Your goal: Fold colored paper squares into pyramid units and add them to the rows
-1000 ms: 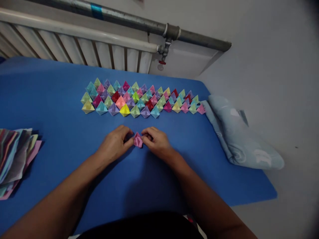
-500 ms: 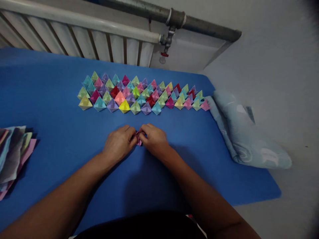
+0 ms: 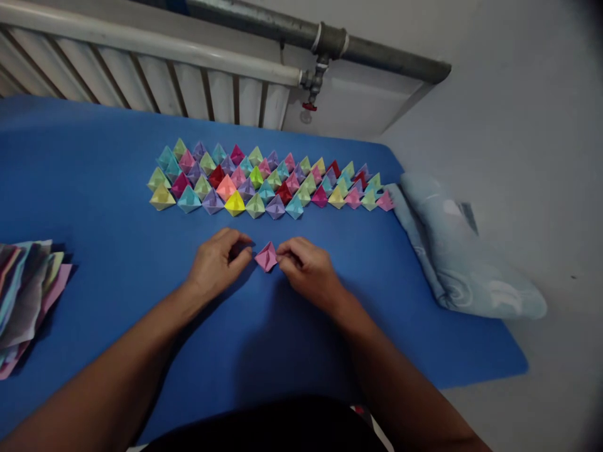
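A small pink folded paper boat [image 3: 266,257] is between my two hands, just above or on the blue surface [image 3: 141,270]. My right hand [image 3: 308,267] pinches its right corner between thumb and fingers. To the left of it, my left hand [image 3: 219,254] is apart from the paper, with thumb and forefinger spread and nothing between them. Beyond my hands stand rows of folded paper boats [image 3: 235,203] in many colours, among them yellow, green, blue, purple, pink and red.
A pile of coloured paper sheets [image 3: 35,295] lies at the left edge. On the right rests a folded pale blue blanket [image 3: 471,257]. Behind the surface are a white radiator [image 3: 221,94], a grey pipe [image 3: 386,56] and a valve with a red handle [image 3: 309,107].
My left hand has let go of the pink paper boat and drawn back to the left. My right hand has shifted slightly right, and the boat's folded shape now shows.
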Available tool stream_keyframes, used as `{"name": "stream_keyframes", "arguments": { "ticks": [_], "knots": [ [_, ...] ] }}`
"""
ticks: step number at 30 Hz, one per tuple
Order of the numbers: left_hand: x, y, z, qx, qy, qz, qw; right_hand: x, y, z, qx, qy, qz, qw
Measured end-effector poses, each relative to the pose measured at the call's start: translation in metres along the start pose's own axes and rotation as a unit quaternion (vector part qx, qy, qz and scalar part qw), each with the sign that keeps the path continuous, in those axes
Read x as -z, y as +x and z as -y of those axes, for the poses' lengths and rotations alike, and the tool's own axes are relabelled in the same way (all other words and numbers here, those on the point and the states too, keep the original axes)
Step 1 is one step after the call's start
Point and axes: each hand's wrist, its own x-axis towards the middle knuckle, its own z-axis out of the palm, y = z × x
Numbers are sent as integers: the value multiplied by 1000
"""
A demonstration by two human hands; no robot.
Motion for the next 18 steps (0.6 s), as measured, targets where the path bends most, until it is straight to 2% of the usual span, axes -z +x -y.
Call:
{"name": "stream_keyframes", "arguments": {
  "ticks": [2, 7, 13, 18],
  "knots": [
    [1, 1, 0, 7, -11, -7, 1000, 0, -4, 8, 23, -36, 32, 999],
    [1, 2, 2, 10, -9, -6, 1000, -6, -7, 17, -5, -157, 97, 983],
    [2, 3, 2, 21, -17, -6, 1000, 0, -6, 15, 9, -144, 136, 980],
    [4, 4, 3, 39, -34, -9, 999, 8, -5, 12, 46, -142, 140, 979]
  ]
}}
